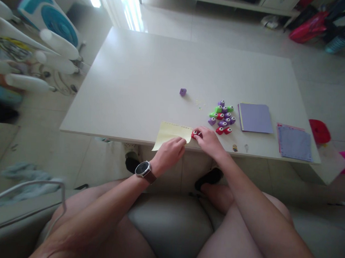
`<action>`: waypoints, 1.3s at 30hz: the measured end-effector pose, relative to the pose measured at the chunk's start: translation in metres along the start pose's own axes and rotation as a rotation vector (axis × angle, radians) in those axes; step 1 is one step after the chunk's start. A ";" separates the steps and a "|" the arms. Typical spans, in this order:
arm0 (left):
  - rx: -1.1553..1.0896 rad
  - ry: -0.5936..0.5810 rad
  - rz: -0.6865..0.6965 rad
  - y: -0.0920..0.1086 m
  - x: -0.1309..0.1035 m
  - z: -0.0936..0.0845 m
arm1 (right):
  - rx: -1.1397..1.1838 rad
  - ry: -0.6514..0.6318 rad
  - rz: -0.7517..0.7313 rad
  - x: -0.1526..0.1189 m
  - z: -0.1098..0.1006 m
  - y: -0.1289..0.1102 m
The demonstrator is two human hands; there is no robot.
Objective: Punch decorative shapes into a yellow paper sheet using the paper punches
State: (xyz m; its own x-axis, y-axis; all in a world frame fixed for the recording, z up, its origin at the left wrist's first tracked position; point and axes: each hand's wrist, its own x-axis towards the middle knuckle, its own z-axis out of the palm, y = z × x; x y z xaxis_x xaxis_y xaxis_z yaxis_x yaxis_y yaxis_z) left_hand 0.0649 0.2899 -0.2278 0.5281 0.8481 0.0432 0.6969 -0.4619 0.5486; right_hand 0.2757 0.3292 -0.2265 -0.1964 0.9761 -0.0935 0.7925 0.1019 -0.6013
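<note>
My left hand [171, 152], a watch on its wrist, pinches the right part of a sheet of yellow paper [170, 132] lying at the table's front edge. The paper's far edge looks notched. At its right corner my right hand [209, 142] is closed on a small red craft punch [194, 134] with a white, eye-like button. Whether the paper's corner sits inside the punch is too small to tell. To the right of that hand is a cluster of similar green, purple and red punches [220, 115]. A single purple punch [183, 92] stands apart, farther back.
Tiny paper scraps [200, 104] are scattered on the white table [141, 72]. A purple paper stack [255, 118], a bluish sheet pile [295, 142] and two small stickers [235, 148] lie on the right. A red stool-like object [320, 131] stands beyond the table's right edge.
</note>
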 end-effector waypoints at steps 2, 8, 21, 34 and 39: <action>-0.010 -0.020 0.026 0.000 0.000 0.000 | 0.007 -0.003 -0.005 0.000 0.000 -0.001; 0.014 -0.064 0.071 0.002 0.000 -0.001 | 0.015 -0.014 -0.006 -0.002 0.001 -0.003; 0.000 -0.113 0.121 0.005 0.001 0.001 | 0.004 -0.019 -0.021 -0.002 0.002 -0.005; 0.016 -0.040 0.060 -0.019 0.003 0.010 | -0.028 -0.034 -0.053 -0.004 0.002 -0.010; 0.058 -0.045 0.031 -0.020 0.002 0.011 | -0.014 -0.017 -0.044 -0.004 0.002 -0.010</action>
State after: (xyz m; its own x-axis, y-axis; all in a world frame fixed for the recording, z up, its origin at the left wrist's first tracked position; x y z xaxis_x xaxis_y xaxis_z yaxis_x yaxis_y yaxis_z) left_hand 0.0572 0.2980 -0.2478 0.5704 0.8211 0.0216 0.7061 -0.5036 0.4978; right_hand 0.2672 0.3237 -0.2220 -0.2413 0.9671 -0.0809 0.7910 0.1477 -0.5938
